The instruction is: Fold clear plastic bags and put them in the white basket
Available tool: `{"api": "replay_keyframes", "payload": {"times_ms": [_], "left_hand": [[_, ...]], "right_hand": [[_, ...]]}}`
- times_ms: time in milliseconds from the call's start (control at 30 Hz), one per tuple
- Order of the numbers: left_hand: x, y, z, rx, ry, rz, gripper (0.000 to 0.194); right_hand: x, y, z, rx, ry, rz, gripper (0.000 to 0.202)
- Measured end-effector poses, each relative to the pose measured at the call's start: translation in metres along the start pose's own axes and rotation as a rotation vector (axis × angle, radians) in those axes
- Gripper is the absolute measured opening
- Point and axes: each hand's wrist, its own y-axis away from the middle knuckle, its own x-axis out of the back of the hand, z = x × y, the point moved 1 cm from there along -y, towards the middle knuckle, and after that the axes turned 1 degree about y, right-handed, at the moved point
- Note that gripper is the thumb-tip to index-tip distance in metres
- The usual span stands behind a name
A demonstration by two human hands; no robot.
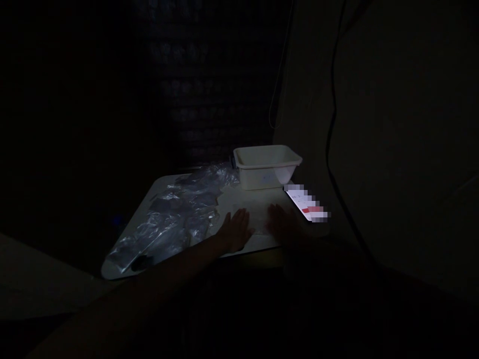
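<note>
My left hand [235, 231] lies flat near the front of the white table [228, 199], its fingers stretched out and pointing away from me. To its right is my right hand [281, 223], darker and slightly blurred, with the fingers extended too. Between and under the hands there seems to be a thin clear plastic sheet or bag [257, 219], faint in the dim light. Left of my hands, crumpled clear plastic bags [175, 209] spread over the table. A phone with a lit screen [305, 202] lies just beyond my right hand.
A white plastic tub [265, 177] stands at the table's back right. Some small dark object [142, 263] rests at the front left corner. On the right, a dark cable [331, 129] hangs along the wall. The room is very dark.
</note>
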Motion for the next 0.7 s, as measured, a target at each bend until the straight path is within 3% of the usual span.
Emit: {"api": "replay_keyframes", "payload": {"times_ms": [167, 333, 467, 700], "left_hand": [[0.005, 0.004, -0.005, 0.094, -0.045, -0.053, 0.066], [0.019, -0.01, -0.004, 0.099, -0.029, 0.063, 0.053], [0.013, -0.022, 0.004, 0.043, -0.027, 0.107, 0.05], [-0.006, -0.019, 0.006, 0.105, -0.099, 0.094, 0.055]], "right_hand": [[-0.002, -0.002, 0.015, 0.047, -0.046, -0.115, 0.039], [0.011, -0.018, 0.022, -0.049, -0.058, -0.068, 0.036], [0.013, -0.03, 0.005, -0.144, -0.064, -0.046, 0.039], [0.009, -0.026, -0.019, -0.011, -0.041, 0.045, 0.041]]}}
